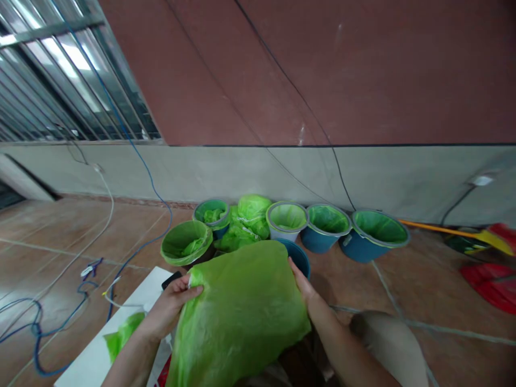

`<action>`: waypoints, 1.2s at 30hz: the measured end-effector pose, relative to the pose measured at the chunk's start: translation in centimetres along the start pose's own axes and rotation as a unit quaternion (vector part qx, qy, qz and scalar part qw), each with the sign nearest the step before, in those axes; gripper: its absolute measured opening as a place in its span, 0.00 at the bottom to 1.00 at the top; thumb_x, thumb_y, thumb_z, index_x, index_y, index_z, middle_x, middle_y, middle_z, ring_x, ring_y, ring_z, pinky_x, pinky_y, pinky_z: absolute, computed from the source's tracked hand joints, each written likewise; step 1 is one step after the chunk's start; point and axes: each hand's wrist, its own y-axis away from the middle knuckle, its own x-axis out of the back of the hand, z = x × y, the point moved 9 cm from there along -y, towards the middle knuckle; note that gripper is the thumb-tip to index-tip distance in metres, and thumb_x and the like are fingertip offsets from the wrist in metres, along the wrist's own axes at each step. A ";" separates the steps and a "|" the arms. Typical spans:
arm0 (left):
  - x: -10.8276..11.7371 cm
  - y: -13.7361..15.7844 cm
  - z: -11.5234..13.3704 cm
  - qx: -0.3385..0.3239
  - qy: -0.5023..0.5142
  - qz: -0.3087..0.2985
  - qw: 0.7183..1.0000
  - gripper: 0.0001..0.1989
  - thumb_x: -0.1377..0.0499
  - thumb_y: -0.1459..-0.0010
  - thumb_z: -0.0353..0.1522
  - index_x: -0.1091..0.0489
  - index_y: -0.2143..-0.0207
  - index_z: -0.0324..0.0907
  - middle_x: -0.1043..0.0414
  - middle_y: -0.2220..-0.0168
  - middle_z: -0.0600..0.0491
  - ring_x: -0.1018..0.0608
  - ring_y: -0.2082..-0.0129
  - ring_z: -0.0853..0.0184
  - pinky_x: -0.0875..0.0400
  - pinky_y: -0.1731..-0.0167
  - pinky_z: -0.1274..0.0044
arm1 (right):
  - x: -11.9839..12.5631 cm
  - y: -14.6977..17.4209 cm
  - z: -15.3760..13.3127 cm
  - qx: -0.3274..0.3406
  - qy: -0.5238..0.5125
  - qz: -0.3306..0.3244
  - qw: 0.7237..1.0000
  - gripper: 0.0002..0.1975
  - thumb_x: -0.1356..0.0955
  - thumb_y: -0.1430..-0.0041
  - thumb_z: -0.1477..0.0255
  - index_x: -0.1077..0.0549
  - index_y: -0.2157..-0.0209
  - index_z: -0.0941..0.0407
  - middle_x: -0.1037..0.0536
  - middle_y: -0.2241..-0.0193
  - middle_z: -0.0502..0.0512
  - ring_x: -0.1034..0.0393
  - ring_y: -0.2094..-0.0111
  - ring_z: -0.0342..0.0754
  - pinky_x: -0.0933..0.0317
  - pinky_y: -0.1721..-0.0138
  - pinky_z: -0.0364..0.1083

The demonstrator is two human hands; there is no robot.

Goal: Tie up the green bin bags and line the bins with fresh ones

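A light-green plastic bag (245, 306) is spread wide in front of me, hanging down towards my lap. My left hand (175, 301) pinches its upper left corner between thumb and fingers. At the bag's right edge is my right hand (302, 285), gripping it, with some fingers hidden behind the plastic. Just beyond the bag stands a blue bucket (300, 258), partly covered by it. A crumpled heap of green bags (245, 220) lies behind, against the wall.
Several lined buckets stand along the wall, including a white one (287, 228) and a blue one (373, 247). A white board (97, 344) with a green bag piece (124, 333) lies at left. Blue cable (38, 344) coils on the floor; a red dustpan (489, 285) lies right.
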 end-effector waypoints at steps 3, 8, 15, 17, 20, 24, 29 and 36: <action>0.4 -0.9 0.2 -0.006 -0.034 -0.004 0.999 0.16 0.28 0.62 0.32 0.23 0.66 0.41 0.20 0.71 0.51 0.19 0.73 0.59 0.25 0.69 0.70 | 2.9 1.0 -1.1 -0.038 -0.066 0.022 0.997 0.20 0.33 0.45 0.58 0.26 0.55 0.56 0.19 0.64 0.59 0.23 0.62 0.54 0.32 0.58 0.52; 0.0 -1.9 1.7 -0.039 -0.083 -0.005 0.996 0.19 0.28 0.62 0.33 0.24 0.64 0.41 0.20 0.69 0.50 0.19 0.72 0.58 0.25 0.69 0.70 | 9.4 3.9 -7.0 0.093 -0.031 0.180 0.979 0.31 0.26 0.54 0.73 0.33 0.46 0.53 0.19 0.68 0.51 0.24 0.70 0.48 0.33 0.65 0.47; 1.4 -2.8 3.8 -0.126 -0.085 0.075 0.986 0.39 0.28 0.63 0.34 0.34 0.47 0.40 0.20 0.69 0.52 0.20 0.73 0.63 0.26 0.70 0.75 | 10.3 7.6 -12.0 0.165 0.030 0.140 0.976 0.22 0.26 0.54 0.66 0.25 0.55 0.55 0.18 0.68 0.53 0.25 0.68 0.47 0.34 0.65 0.45; 1.6 -2.7 4.7 -0.153 -0.089 0.105 0.979 0.47 0.29 0.62 0.34 0.43 0.39 0.41 0.21 0.71 0.55 0.21 0.74 0.65 0.27 0.72 0.77 | 10.1 8.5 -13.0 0.172 0.015 0.134 0.976 0.20 0.26 0.54 0.67 0.23 0.56 0.53 0.18 0.66 0.53 0.25 0.66 0.46 0.34 0.63 0.44; 0.4 -2.5 6.3 -0.186 -0.093 0.085 0.974 0.52 0.30 0.60 0.34 0.50 0.35 0.43 0.21 0.70 0.56 0.21 0.74 0.66 0.27 0.71 0.77 | 9.2 9.6 -14.5 0.189 0.030 0.095 0.977 0.26 0.25 0.55 0.69 0.26 0.52 0.52 0.19 0.62 0.52 0.25 0.62 0.46 0.35 0.57 0.44; -1.7 -2.5 7.6 -0.198 -0.114 0.028 0.973 0.46 0.31 0.59 0.34 0.44 0.37 0.42 0.20 0.66 0.52 0.21 0.71 0.65 0.26 0.68 0.75 | 8.5 10.6 -16.0 0.194 0.123 0.077 0.970 0.34 0.23 0.59 0.70 0.30 0.47 0.53 0.19 0.60 0.54 0.25 0.59 0.50 0.35 0.54 0.48; -2.4 -3.3 9.0 -0.241 -0.276 0.030 0.930 0.34 0.33 0.57 0.37 0.32 0.46 0.39 0.20 0.60 0.49 0.20 0.65 0.60 0.25 0.63 0.72 | 9.0 10.9 -16.9 0.194 0.268 0.110 0.937 0.31 0.25 0.60 0.71 0.28 0.49 0.54 0.20 0.58 0.54 0.25 0.60 0.52 0.33 0.57 0.49; -2.9 -3.0 11.4 -0.359 -0.582 0.151 0.714 0.11 0.44 0.47 0.34 0.24 0.65 0.43 0.22 0.59 0.48 0.22 0.57 0.58 0.30 0.50 0.68 | 9.3 12.1 -18.5 0.230 0.610 0.204 0.730 0.09 0.34 0.50 0.70 0.22 0.70 0.55 0.23 0.64 0.58 0.27 0.62 0.53 0.36 0.56 0.51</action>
